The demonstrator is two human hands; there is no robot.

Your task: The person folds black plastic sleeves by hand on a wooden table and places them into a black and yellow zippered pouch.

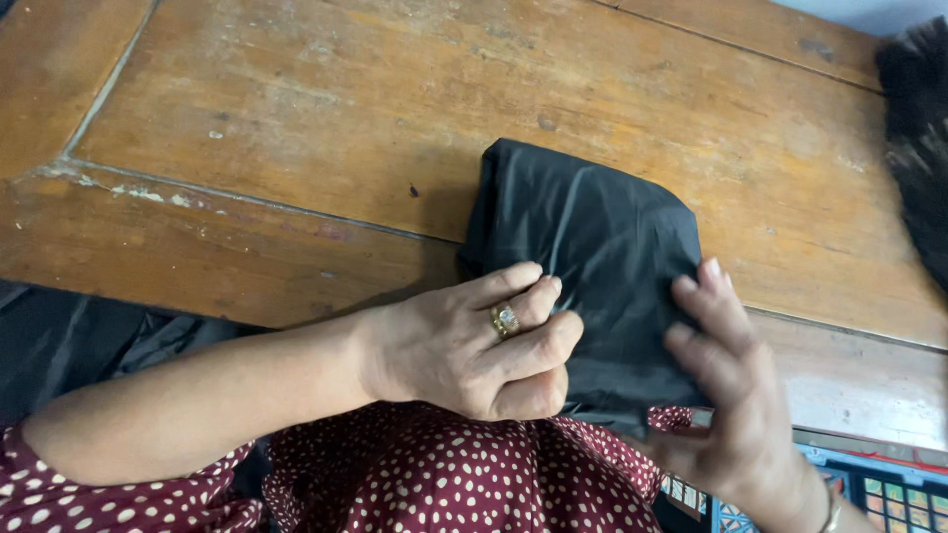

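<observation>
A folded black cloth (583, 247) lies on the near edge of a worn wooden table (296, 128). My left hand (474, 345), with a gold ring on one finger, presses on the cloth's near left part with curled fingers. On the cloth's near right edge rests my right hand (726, 385), fingers spread and flat, slightly blurred. The near edge of the cloth hangs over the table edge toward my lap.
I wear a maroon garment with white dots (444, 474). More dark cloth (79, 336) lies at the lower left below the table. A dark furry object (918, 148) sits at the table's right edge. A patterned crate (879, 494) shows at the lower right.
</observation>
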